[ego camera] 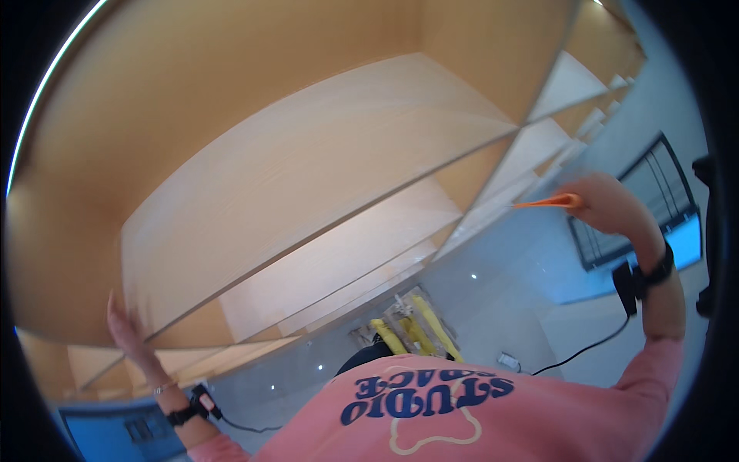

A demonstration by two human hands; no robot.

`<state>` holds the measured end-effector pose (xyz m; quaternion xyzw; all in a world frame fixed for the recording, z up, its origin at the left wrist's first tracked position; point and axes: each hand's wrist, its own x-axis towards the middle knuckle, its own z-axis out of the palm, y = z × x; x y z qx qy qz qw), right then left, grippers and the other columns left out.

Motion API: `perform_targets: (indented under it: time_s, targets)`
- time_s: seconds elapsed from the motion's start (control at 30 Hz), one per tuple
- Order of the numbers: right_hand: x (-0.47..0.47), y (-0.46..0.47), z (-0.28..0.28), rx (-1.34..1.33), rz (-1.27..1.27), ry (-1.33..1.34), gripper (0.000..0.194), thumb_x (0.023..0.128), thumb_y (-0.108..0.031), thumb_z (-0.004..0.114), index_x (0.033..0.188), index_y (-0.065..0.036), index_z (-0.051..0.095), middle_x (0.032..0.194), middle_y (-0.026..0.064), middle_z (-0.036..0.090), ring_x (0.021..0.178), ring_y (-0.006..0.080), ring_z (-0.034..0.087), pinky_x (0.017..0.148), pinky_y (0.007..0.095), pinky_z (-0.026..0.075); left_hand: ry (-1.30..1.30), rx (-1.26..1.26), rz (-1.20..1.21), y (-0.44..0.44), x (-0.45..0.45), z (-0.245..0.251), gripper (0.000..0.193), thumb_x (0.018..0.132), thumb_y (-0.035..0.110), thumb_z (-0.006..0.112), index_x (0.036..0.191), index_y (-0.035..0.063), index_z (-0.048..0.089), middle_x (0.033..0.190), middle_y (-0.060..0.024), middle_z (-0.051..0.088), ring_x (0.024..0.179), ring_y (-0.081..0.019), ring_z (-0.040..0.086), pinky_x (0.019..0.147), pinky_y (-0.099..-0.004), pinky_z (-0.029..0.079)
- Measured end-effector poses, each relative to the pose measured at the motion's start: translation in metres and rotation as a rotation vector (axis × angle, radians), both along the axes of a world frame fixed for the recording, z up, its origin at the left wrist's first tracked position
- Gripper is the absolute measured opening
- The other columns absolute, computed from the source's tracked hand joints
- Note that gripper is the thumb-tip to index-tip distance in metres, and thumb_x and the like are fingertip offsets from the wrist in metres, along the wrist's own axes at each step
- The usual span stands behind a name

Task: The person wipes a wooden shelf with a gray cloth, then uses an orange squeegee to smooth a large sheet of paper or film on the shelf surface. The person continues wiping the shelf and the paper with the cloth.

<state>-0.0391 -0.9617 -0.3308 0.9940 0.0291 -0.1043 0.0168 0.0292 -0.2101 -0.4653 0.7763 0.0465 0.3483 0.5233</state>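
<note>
My left hand [128, 335] is raised at the left end of a wooden shelf board [312, 167], close to its front edge and the side panel; its fingers are blurred, and whether they touch the board cannot be made out. On the right, my right hand [600, 202] is closed around a thin, pointed orange thing [548, 202], whose kind is unclear. That hand is away from the shelving, with the orange tip towards the shelf edges. The board's surface looks smooth and pale, partly whitish.
More shelf compartments [346, 265] lie below and beside the board. On the grey floor stands something with yellow padded bars [415, 323], near my body. A dark-framed object with bars [635, 202] is at the right. Cables run from both wrist-worn devices.
</note>
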Motion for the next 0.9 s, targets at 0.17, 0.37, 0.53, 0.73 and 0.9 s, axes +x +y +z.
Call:
perform_targets:
  time_s: [0.17, 0.37, 0.53, 0.73, 0.9]
  targets:
    - [-0.004, 0.027, -0.019, 0.554, -0.179, 0.023, 0.026, 0.079, -0.010, 0.069, 0.102, 0.002, 0.067, 0.075, 0.0106, 0.067, 0.066, 0.0187, 0.062, 0.067, 0.0302, 0.049, -0.044, 0.139, 0.054, -0.023, -0.003, 0.018, 0.051, 0.104, 0.035, 0.033, 0.139, -0.0007, 0.046, 0.144, -0.0116, 0.046, 0.136, -0.0224, 0.038, 0.113, -0.0379, 0.027]
    - [0.017, 0.075, -0.057, 1.004, -0.024, -0.126, 0.027, 0.081, -0.011, 0.070, 0.104, 0.002, 0.066, 0.086, 0.0095, 0.068, 0.073, 0.0104, 0.062, 0.068, 0.0273, 0.050, -0.091, 0.016, 0.079, -0.048, -0.007, 0.018, 0.050, 0.105, 0.032, 0.034, 0.139, -0.0021, 0.044, 0.144, -0.0138, 0.046, 0.137, -0.0236, 0.037, 0.114, -0.0384, 0.027]
    - [0.028, 0.105, -0.079, 1.211, 0.126, 0.017, 0.024, 0.083, -0.015, 0.070, 0.104, -0.003, 0.066, 0.089, 0.0073, 0.067, 0.079, 0.0136, 0.064, 0.070, 0.0292, 0.051, -0.263, 0.456, 0.074, -0.102, -0.051, -0.017, 0.031, 0.100, 0.027, 0.049, 0.112, 0.0015, 0.062, 0.121, -0.0137, 0.061, 0.117, -0.0254, 0.054, 0.102, -0.0400, 0.040]
    - [0.051, 0.200, -0.165, 0.523, 0.676, -0.365, 0.033, 0.074, -0.011, 0.070, 0.106, -0.009, 0.064, 0.087, 0.0082, 0.060, 0.079, 0.0279, 0.061, 0.067, 0.0362, 0.051, 0.676, 0.054, -0.828, -0.210, -0.060, -0.082, 0.023, 0.098, 0.018, 0.052, 0.106, 0.0001, 0.063, 0.107, -0.0104, 0.067, 0.093, -0.0208, 0.062, 0.086, -0.0353, 0.049]
    - [0.050, 0.286, -0.215, 0.844, 0.421, -0.323, 0.032, 0.084, -0.021, 0.064, 0.110, -0.003, 0.060, 0.102, 0.0141, 0.059, 0.093, 0.0318, 0.063, 0.077, 0.0392, 0.053, 0.672, -0.072, -0.923, -0.290, -0.054, -0.105, 0.035, 0.101, 0.023, 0.043, 0.125, -0.0022, 0.048, 0.113, -0.0120, 0.059, 0.101, -0.0214, 0.055, 0.091, -0.0345, 0.046]
